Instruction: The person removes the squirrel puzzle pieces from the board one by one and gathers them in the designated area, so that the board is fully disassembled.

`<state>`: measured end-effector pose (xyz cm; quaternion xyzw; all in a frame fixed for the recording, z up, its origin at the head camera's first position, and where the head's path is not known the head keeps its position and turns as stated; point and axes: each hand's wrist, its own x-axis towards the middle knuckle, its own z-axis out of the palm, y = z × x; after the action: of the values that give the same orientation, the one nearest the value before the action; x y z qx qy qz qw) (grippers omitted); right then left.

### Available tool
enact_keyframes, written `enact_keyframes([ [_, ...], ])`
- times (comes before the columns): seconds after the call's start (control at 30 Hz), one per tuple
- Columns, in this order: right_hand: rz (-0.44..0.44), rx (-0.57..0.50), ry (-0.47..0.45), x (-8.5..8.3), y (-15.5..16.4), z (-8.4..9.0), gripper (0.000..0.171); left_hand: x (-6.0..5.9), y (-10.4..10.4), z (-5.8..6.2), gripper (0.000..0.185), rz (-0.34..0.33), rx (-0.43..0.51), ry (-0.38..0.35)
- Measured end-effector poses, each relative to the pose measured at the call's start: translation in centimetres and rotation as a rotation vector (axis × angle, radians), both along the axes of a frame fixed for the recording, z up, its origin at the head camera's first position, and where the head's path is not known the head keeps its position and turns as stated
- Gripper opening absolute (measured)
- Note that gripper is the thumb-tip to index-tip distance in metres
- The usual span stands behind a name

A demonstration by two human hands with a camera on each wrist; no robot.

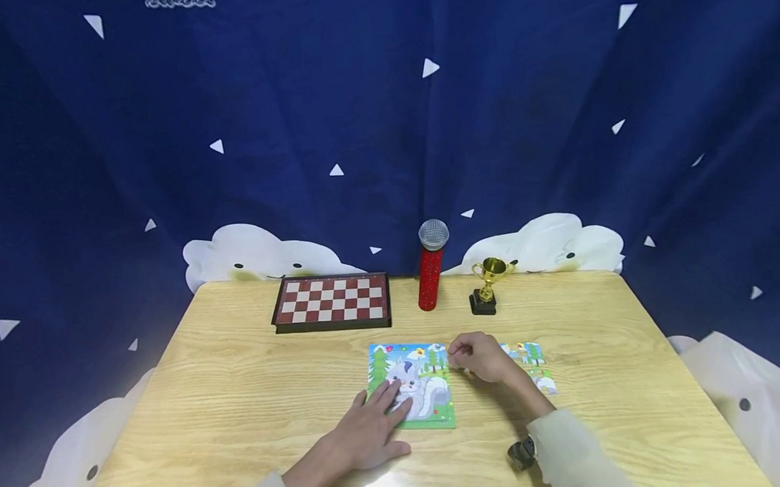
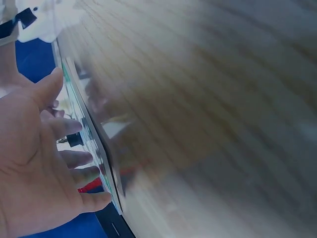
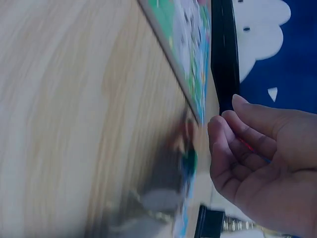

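Note:
A square jigsaw puzzle [image 1: 437, 396] with a grey squirrel picture lies at the middle of the table. My left hand [image 1: 370, 427] rests on its lower left part with fingers spread, covering some of the picture. In the left wrist view, the fingers [image 2: 79, 158] lie against the puzzle's face. At the puzzle's upper right edge is my right hand [image 1: 483, 356], its fingers curled toward the thumb. The right wrist view shows this hand [image 3: 262, 153] above the table with nothing visible between thumb and fingertips. Loose puzzle pieces [image 1: 534, 352] lie to its right, partly hidden behind it.
A checkered game board [image 1: 332, 301] lies at the back left. Beside it stands a red microphone [image 1: 431, 267], and farther right a small gold trophy [image 1: 488, 286] on a black base. Behind the wooden table [image 1: 253, 391] hangs a dark blue curtain [image 1: 334, 109] with white triangles.

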<state>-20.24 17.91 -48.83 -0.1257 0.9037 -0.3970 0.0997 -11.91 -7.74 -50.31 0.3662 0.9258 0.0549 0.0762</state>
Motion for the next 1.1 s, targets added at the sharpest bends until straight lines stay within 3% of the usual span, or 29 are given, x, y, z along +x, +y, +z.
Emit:
enact_keyframes([
  [0.43, 0.086, -0.010, 0.022, 0.0, -5.0, -0.8, 0.009, 0.2, -0.7, 0.2, 0.069, 0.010, -0.042, 0.048],
  [1.1, 0.076, 0.007, -0.021, 0.0, -6.5, -1.8, 0.012, -0.1, -0.8, 0.0, 0.073, -0.017, -0.133, 0.064],
])
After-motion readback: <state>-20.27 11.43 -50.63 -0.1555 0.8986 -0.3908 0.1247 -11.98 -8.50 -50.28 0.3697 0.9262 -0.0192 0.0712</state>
